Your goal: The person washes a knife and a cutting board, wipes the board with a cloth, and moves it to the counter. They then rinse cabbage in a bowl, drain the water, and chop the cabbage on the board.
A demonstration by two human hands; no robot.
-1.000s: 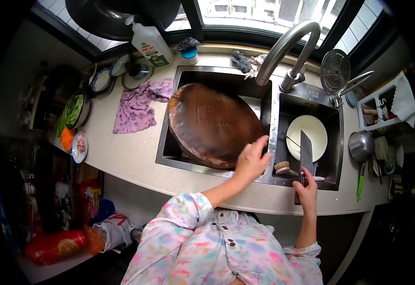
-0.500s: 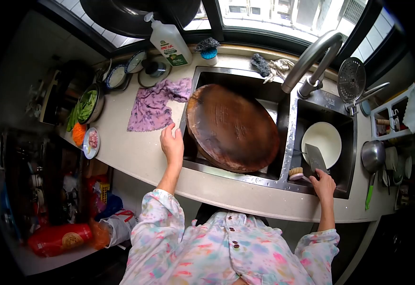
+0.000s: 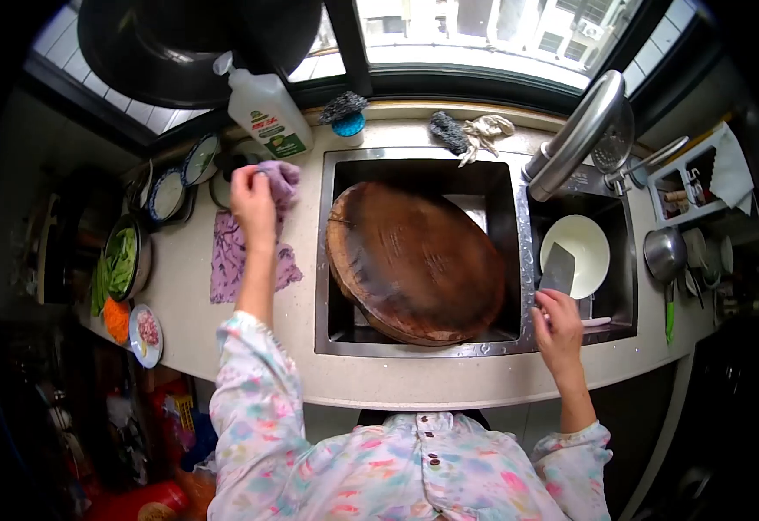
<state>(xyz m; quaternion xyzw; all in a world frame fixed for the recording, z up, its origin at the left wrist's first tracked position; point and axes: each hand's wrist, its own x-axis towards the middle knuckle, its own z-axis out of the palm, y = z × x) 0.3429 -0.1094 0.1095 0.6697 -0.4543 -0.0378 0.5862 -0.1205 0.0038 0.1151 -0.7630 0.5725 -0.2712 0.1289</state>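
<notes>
- Left arm: extends forward over the surface (image 3: 379,382), left of the large basin (image 3: 334,321); the forearm runs almost straight away from the body.
- Left hand (image 3: 253,204): raised above the surface, back of the hand upward, fingers bent. The grip pinches a bunched part of the purple cloth (image 3: 285,181).
- Purple cloth: located on the left side of the large basin; its remaining part lies spread on the surface, below the left hand and forearm.
- Right arm: reaches forward, with the forearm angled inward to the near edge of the small basin (image 3: 629,317).
- Right hand (image 3: 559,326): fingers curled. The grip appears to be closed on the handle of the knife (image 3: 558,269); the hand hides most of that handle.
- Knife: broad blade directed away from the body, overlapping the near-left part of the white bowl (image 3: 594,247) in the small basin.
- Wooden block (image 3: 423,260): round, dark-faced, seated in the large basin, between the two hands and apart from both.
- Pump bottle (image 3: 268,115): upright beyond the left hand.
</notes>
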